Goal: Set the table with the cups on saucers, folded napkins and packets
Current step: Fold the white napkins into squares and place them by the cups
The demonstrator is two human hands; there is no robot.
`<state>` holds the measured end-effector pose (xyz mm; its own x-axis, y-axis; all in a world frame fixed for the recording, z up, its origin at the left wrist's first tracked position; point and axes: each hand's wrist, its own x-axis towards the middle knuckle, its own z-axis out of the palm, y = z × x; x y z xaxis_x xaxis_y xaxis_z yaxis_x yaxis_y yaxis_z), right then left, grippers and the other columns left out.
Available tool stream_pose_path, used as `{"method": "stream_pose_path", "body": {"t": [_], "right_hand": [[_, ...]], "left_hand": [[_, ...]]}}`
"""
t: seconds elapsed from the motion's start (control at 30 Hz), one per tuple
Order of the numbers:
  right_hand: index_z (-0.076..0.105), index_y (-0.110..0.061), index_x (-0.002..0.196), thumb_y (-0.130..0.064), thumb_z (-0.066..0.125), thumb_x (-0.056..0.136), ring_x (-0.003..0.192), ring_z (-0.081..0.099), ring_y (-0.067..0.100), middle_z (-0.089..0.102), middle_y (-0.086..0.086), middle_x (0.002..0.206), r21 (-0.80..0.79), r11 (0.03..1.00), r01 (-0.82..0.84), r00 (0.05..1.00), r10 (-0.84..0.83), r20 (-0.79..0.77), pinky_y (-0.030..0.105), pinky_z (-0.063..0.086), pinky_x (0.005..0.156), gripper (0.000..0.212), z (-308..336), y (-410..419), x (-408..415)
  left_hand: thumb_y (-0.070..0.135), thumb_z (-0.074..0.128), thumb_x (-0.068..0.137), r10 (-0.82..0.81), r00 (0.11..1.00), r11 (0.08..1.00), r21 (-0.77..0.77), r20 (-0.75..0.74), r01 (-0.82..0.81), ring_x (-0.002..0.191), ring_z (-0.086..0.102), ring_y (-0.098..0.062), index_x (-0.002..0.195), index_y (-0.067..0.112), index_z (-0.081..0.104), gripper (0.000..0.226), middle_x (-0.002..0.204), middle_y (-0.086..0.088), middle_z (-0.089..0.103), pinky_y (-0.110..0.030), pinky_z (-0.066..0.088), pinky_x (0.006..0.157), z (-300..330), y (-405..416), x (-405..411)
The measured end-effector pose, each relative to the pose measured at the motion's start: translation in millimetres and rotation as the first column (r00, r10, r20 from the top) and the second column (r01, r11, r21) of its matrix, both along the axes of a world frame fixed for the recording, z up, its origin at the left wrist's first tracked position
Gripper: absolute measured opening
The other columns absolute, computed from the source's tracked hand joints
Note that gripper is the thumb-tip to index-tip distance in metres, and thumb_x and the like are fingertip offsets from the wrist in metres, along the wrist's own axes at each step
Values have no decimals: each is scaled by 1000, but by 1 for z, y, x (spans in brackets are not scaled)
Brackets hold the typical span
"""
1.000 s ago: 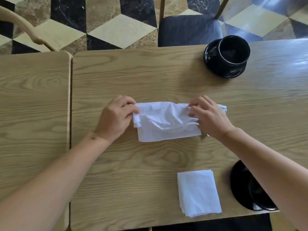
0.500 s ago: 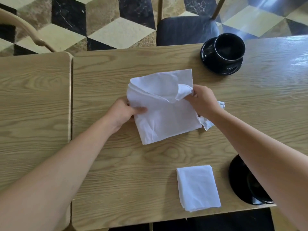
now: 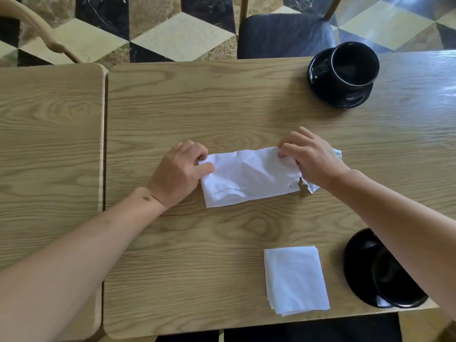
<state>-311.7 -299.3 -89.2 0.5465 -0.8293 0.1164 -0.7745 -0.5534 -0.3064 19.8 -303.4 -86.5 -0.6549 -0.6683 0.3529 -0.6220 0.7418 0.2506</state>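
One folded napkin (image 3: 296, 280) lay finished; both cups on saucers. Left hand (image 3: 177, 172) and right hand (image 3: 308, 159) pinched ends of second napkin (image 3: 249, 176), half-folded. Packet placement remained.

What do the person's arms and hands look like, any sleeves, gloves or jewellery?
Both forearms are bare, with no sleeves in view. The left hand and right hand wear no gloves, and no rings or watch show. A small dark mark sits at the left wrist.
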Motion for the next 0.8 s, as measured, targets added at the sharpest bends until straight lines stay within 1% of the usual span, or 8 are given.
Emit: {"method": "stream_pose_path", "body": {"t": [0.17, 0.27, 0.37, 0.47, 0.57, 0.67, 0.73, 0.8], "right_hand": [[77, -8, 88, 13, 66, 75, 91, 65, 39, 74, 11, 110, -14, 998, -60, 985, 57, -162, 43, 51, 69, 27, 5, 5, -1], [79, -13, 84, 10, 64, 67, 99, 64, 39, 75, 7, 114, 93, 996, 10, 983, 7, -183, 43, 50, 72, 32, 22, 1, 5], [77, -13, 96, -2, 67, 79, 102, 62, 39, 72, 8, 117, 66, 985, 161, 980, -151, -133, 46, 52, 76, 22, 36, -4, 39], [66, -13, 131, -24, 64, 95, 124, 57, 39, 61, 13, 140, 96, 985, 145, 986, -137, -91, 49, 50, 93, 38, 32, 6, 89], [41, -22, 155, -42, 53, 102, 150, 31, 32, 33, 12, 165, 220, 972, 86, 989, -58, -133, 51, 28, 118, 58, 12, 24, 111], [24, -28, 161, -57, 49, 99, 155, 16, 28, 19, 6, 170, 308, 941, 139, 976, -77, -205, 51, 11, 123, 73, 0, 32, 107], [32, -26, 158, -57, 61, 92, 147, 30, 28, 37, 4, 160, 327, 928, 179, 977, -128, -173, 49, 18, 119, 78, 1, 28, 105], [51, -25, 144, -47, 70, 87, 127, 48, 28, 57, 2, 135, 353, 918, 181, 980, -137, -146, 46, 33, 106, 64, 11, 16, 109]], "left_hand": [[-15, 62, 72, -68, 994, 996, 72, 80, 62, 79, 64, -40, 66, 7, 71, 24, 89, -22, 67, -44, 50, 65, -9, 10, 10], [-4, 62, 80, 120, 993, 950, 289, 19, -120, 93, 58, -39, 74, 7, 73, 17, 108, -21, 64, -46, 51, 81, -9, 23, 8], [9, 67, 86, 448, 894, 788, 485, -27, -380, 103, 56, -28, 94, 11, 69, 9, 112, -7, 59, -36, 47, 86, -6, 36, -9], [20, 75, 84, 630, 775, 624, 567, 41, -537, 112, 52, -27, 118, 11, 59, 39, 116, -6, 59, -27, 37, 89, -2, 39, -28], [21, 81, 78, 703, 694, 468, 631, 158, -619, 121, 47, -31, 130, 7, 53, 61, 124, -11, 55, -33, 36, 101, 2, 38, -39], [21, 81, 73, 723, 654, 378, 665, 222, -644, 112, 50, -29, 103, 13, 63, 36, 111, -7, 53, -28, 37, 92, 6, 35, -43], [14, 77, 75, 698, 699, 404, 721, 156, -564, 89, 54, -19, 83, 20, 57, 23, 92, 0, 53, -22, 35, 70, 8, 33, -43], [10, 74, 77, 649, 760, 472, 764, 36, -439, 61, 45, -4, 76, 22, 48, 29, 71, 9, 52, -17, 32, 53, 12, 31, -41]]}}
